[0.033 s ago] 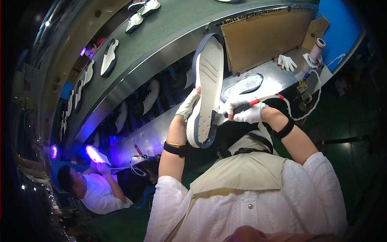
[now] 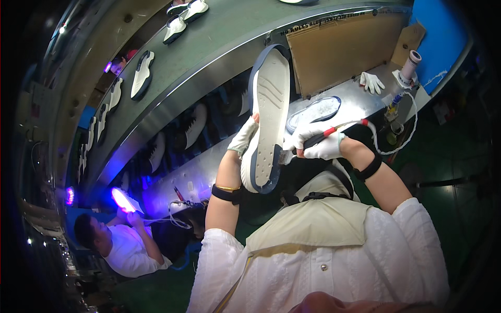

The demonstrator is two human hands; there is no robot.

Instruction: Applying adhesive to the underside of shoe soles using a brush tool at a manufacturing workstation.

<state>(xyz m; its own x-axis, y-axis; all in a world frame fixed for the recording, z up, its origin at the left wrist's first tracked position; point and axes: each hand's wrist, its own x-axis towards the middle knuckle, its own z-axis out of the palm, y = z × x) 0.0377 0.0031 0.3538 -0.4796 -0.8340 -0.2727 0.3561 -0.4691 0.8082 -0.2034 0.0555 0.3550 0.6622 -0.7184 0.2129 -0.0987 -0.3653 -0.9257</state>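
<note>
Upright in front of me is a long shoe sole (image 2: 270,99), pale grey inside with a white and navy rim. My left hand (image 2: 244,136), in a white glove with bare fingertips, is closed on its left edge, the thumb over the rim. In a similar glove, my right hand (image 2: 321,145) is closed round a brush-like tool (image 2: 329,132) with a black and red handle and a hose at its back end. The tool's pale tip is at the sole's lower right edge; whether it touches cannot be made out.
On the metal bench (image 2: 360,107) lie a blue-rimmed, sole-shaped piece (image 2: 315,110) and a white glove (image 2: 371,82). A pink cone-shaped spool (image 2: 411,63) stands behind the white hose (image 2: 415,122). Soles rest on the green conveyor (image 2: 229,31). A co-worker (image 2: 128,245) sits at lower left.
My right hand and the tool have shifted very slightly, with the tip a little lower along the sole's edge. The left hand's grip looks the same.
</note>
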